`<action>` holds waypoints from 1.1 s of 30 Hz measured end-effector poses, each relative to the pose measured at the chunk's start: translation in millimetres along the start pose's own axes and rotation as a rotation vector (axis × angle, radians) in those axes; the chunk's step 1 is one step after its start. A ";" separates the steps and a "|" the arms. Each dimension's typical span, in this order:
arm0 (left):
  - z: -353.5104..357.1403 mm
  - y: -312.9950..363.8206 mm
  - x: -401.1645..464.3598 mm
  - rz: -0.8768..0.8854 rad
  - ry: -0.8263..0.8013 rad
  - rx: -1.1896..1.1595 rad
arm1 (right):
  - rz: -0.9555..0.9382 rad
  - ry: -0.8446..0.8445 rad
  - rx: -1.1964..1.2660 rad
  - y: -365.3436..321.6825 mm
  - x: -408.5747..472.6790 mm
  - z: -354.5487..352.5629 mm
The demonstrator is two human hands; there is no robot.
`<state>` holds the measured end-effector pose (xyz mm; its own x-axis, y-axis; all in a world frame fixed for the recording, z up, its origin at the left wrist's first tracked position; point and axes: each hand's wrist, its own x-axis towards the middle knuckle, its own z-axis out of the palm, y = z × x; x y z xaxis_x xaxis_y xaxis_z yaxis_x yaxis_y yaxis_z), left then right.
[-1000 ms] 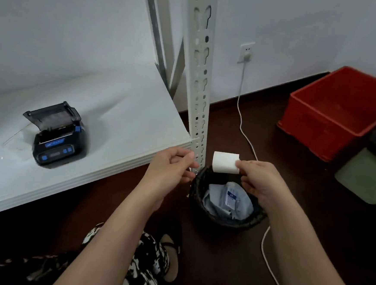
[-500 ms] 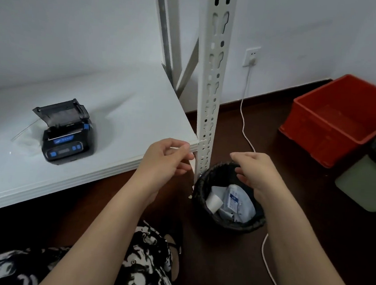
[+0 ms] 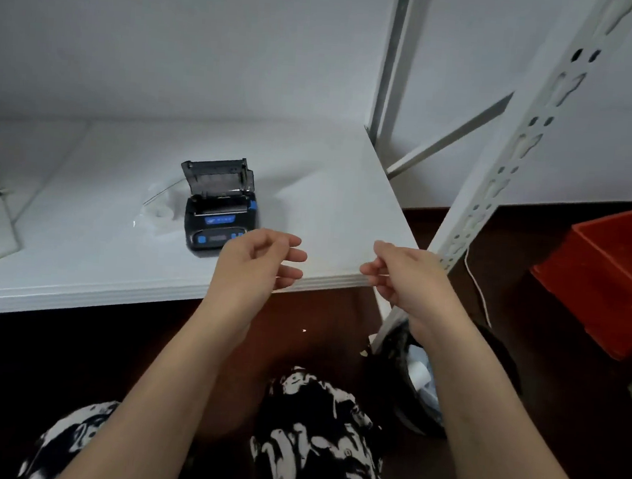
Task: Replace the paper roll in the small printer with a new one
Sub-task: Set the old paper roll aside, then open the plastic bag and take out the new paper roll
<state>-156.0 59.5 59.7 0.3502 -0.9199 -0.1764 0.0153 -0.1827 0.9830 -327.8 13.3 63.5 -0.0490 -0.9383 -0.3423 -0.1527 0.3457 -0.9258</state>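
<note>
So compared to half a second back, the view is swinging left and up toward the white laminate shelf board (image 3: 346, 219), and the black mesh wastebasket (image 3: 402, 378) that was sitting dead centre is now sliding off to the lower right, mostly hidden behind the right forearm, with only a scrap of white paper showing inside. Both hands are coming up level with the shelf's front edge. The left hand (image 3: 256, 261) is hanging loosely half-curled, fingers spread a bit, holding nothing. The right hand (image 3: 406, 276) is curling in more, fingertips bunched near the thumb, and I think it's empty too, though the blur is making that hard to swear to. The small black portable printer with blue buttons (image 3: 219, 218) is sitting on the shelf just beyond the left hand, its smoky translucent lid (image 3: 217, 176) standing flipped up at the back, so the paper bay is facing up and open. Its long axis is running front to back, control panel end pointing toward the person. Just to its left a clear plastic wrapper (image 3: 158, 208) is lying on the board, maybe with a white roll in it. A red plastic crate (image 3: 614, 270) is sitting on the dark floor far right, past the slotted white metal upright (image 3: 510, 148).
</note>
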 end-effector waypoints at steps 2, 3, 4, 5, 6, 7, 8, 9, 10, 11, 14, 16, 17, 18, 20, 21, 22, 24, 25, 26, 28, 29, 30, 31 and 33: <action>-22.9 -5.2 6.7 0.006 0.080 -0.010 | -0.013 -0.038 -0.007 -4.6 3.2 27.3; -34.9 -8.5 11.2 0.012 0.118 -0.013 | -0.022 -0.059 -0.013 -6.4 5.9 42.3; -46.8 -12.5 16.4 0.017 0.154 -0.010 | -0.030 -0.082 -0.015 -8.5 8.1 57.7; -58.3 -16.6 21.3 0.021 0.190 -0.003 | -0.038 -0.108 -0.018 -10.3 10.6 73.0; -68.8 -21.0 26.1 0.025 0.225 0.006 | -0.041 -0.130 -0.022 -11.8 13.1 87.4; -78.5 -24.8 30.6 0.029 0.256 0.014 | -0.042 -0.152 -0.025 -12.7 16.7 101.2; -87.3 -28.7 35.5 0.032 0.288 0.018 | -0.041 -0.171 -0.029 -13.7 20.0 114.1; -95.5 -32.7 40.8 0.034 0.320 0.018 | -0.041 -0.188 -0.035 -14.5 24.1 125.8; -102.8 -37.0 46.6 0.038 0.352 0.018 | -0.041 -0.202 -0.041 -15.5 28.6 136.9; -109.3 -41.2 52.6 0.042 0.381 0.019 | -0.041 -0.211 -0.043 -16.6 33.4 147.1; -123.3 -52.4 72.4 0.054 0.456 0.003 | -0.045 -0.215 -0.026 -22.5 48.7 174.3; -129.1 -56.1 87.0 0.069 0.498 0.018 | -0.065 -0.203 -0.009 -27.5 59.1 189.6; -132.0 -57.1 93.9 0.085 0.520 0.039 | -0.082 -0.196 -0.004 -29.3 63.5 196.3; -135.2 -57.7 100.5 0.109 0.547 0.070 | -0.105 -0.192 -0.007 -30.7 66.9 202.4; -143.0 -57.6 112.2 0.177 0.604 0.150 | -0.162 -0.196 -0.027 -31.2 71.2 212.7; -146.9 -57.4 117.7 0.212 0.627 0.191 | -0.186 -0.211 -0.034 -31.0 72.6 217.0; -150.4 -57.0 123.4 0.237 0.646 0.222 | -0.201 -0.234 -0.033 -30.7 73.8 220.8; -154.6 -57.7 134.8 0.251 0.666 0.240 | -0.215 -0.276 -0.019 -30.2 76.4 226.8; -155.3 -57.7 139.4 0.248 0.668 0.233 | -0.218 -0.289 -0.014 -30.2 78.1 229.4; -155.4 -57.9 143.4 0.242 0.665 0.223 | -0.216 -0.298 -0.008 -30.7 80.0 232.0; -154.9 -59.3 149.4 0.221 0.651 0.195 | -0.190 -0.308 0.008 -31.0 83.5 238.0; -154.5 -60.2 151.3 0.214 0.643 0.172 | -0.171 -0.314 0.025 -31.1 84.3 240.7; -154.4 -60.8 152.6 0.203 0.640 0.145 | -0.155 -0.324 0.045 -31.1 84.6 243.5; -155.1 -61.5 154.1 0.186 0.641 0.116 | -0.145 -0.338 0.059 -31.0 85.3 247.3; -156.2 -62.0 155.6 0.145 0.645 0.058 | -0.145 -0.376 0.060 -29.4 84.7 254.0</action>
<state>43.9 -18.1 -20.9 0.8358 -0.5476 0.0406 -0.1186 -0.1078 0.9871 -76.7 -74.6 21.0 0.3353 -0.9132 -0.2316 -0.0728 0.2200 -0.9728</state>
